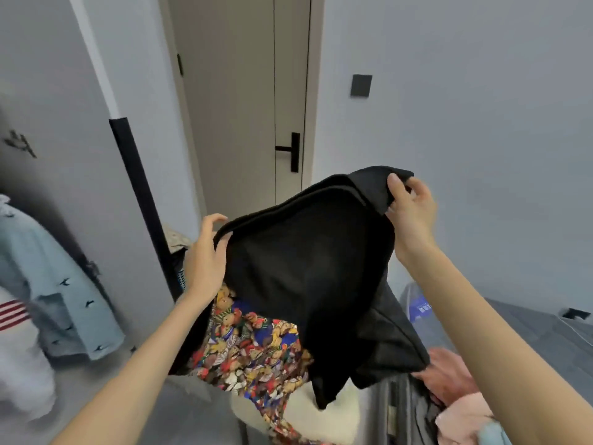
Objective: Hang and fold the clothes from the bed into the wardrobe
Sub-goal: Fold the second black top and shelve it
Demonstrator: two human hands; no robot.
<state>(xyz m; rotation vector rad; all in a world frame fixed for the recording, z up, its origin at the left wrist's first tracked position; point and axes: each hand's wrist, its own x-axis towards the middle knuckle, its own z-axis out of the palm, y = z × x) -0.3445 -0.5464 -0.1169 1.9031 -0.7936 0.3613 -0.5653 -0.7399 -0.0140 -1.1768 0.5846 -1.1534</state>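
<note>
A person holds a black garment (308, 268) up in the air in front of them, above a heap of clothes and well in front of a closed door (237, 107) with a black handle (291, 150). The right hand (412, 208) is the higher one and pinches the garment's top corner between thumb and curled fingers (394, 184). The left hand (205, 258) is lower and meets the garment's left end, its fingers curled over the edge; it seems to grip the cloth there, though the fabric hides the contact. The seamed top edge runs as a slanted line from lower left up to upper right between the two hands. From it the garment's long axis hangs downward, the loose lower end pointing down and slightly right, in folds that reach a white cushion (324, 419). Behind and below the black cloth lies a colourful printed garment (253, 345), partly covered by it. Pink clothes (459, 409) lie at the lower right on the grey bed (529, 329). At the far left hangs a pale blue denim shirt (54, 284).
</note>
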